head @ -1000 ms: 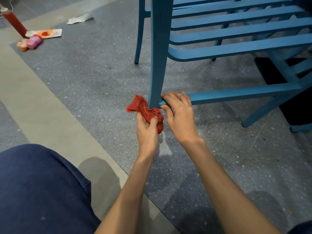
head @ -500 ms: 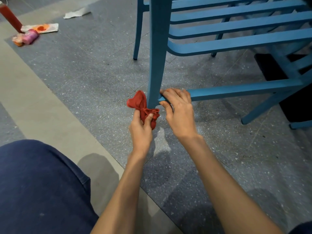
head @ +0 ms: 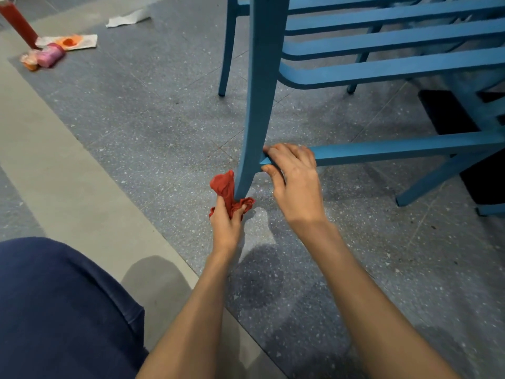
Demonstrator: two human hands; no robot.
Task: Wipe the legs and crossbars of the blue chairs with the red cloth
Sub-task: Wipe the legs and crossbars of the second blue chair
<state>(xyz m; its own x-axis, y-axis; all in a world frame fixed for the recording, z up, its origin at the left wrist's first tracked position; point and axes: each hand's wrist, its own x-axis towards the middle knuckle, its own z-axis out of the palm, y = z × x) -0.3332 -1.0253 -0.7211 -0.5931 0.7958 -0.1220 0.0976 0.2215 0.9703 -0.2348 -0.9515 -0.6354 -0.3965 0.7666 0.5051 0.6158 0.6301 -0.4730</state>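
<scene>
A blue slatted chair stands on the speckled floor, and its near leg (head: 259, 110) runs down the middle of the view. My left hand (head: 226, 222) grips the bunched red cloth (head: 226, 188), which is wrapped round the foot of that leg. At the point where the low blue crossbar (head: 396, 150) meets the leg, my right hand (head: 293, 181) holds it, fingers over the top and thumb underneath. The leg's very tip is hidden by the cloth.
Another blue chair leg (head: 226, 50) stands further back. A red bottle (head: 19, 23), a pink roll (head: 50, 57) and paper scraps (head: 128, 19) lie at the far left. A dark block (head: 448, 110) sits under the chair on the right. My blue-clad knee (head: 60, 310) fills the lower left.
My left hand has slid the red cloth down the leg to its foot, wrapping it closer round the leg. My right hand has stayed on the crossbar.
</scene>
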